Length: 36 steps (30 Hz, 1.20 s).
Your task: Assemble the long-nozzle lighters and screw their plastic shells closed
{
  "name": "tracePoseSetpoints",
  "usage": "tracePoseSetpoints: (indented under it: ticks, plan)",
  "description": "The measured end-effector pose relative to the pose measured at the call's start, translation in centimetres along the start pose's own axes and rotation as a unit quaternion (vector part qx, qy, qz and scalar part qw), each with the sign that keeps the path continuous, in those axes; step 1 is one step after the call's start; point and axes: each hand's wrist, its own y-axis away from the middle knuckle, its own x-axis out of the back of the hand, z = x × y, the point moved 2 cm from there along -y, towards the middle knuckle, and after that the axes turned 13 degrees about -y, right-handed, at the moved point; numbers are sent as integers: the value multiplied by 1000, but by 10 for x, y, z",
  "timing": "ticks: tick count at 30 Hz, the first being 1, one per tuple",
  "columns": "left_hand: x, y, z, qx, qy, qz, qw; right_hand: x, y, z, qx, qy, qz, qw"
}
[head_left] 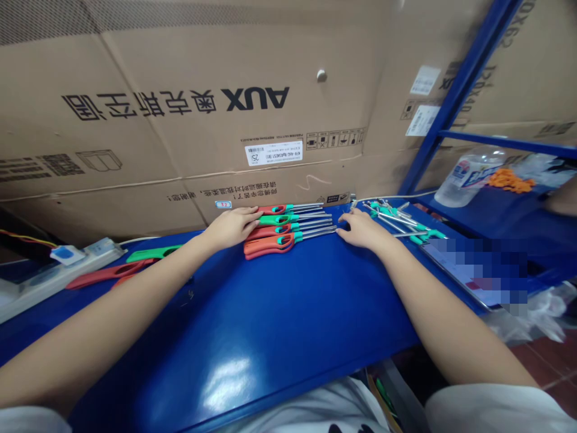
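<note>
Several gas lighters with red and green handles and long metal tubes lie stacked side by side in a row on the blue table (270, 325), against the cardboard. Nearest in the row is a red lighter (269, 245); a green-handled lighter (274, 220) lies farther back. My left hand (232, 228) rests at the handle ends, its fingers stretched over them and the thumb apart. At the tube tips is my right hand (360, 228), fingers loosely bent and apart, touching or almost touching the tips. Neither hand visibly grips a lighter.
Loose metal tubes with teal parts (396, 218) lie in a pile at right, beside a phone-like device (469, 270). More handles (112, 273) and a power strip (58, 270) are at left. A plastic bottle (464, 177) and orange pieces (511, 180) sit on the right shelf. Cardboard (180, 138) stands behind.
</note>
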Motion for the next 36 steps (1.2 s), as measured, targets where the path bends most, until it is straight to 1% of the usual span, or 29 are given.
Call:
tracePoseSetpoints:
  ticks: [5, 11, 23, 29, 36]
  plan:
    - [3, 3, 1, 17, -7, 9, 1000, 0, 2, -3, 8, -6, 0, 1000]
    - [1, 4, 3, 44, -16, 16, 999, -1, 2, -3, 14, -9, 3, 1000]
    - [2, 4, 7, 46, -17, 50, 998, -1, 3, -3, 23, -15, 17, 999]
    - [9, 6, 9, 38, -16, 80, 996, 2, 1, -5, 53, -49, 60, 996]
    - [28, 10, 18, 35, -23, 120, 992, 16, 0, -13, 53, -132, 147, 979]
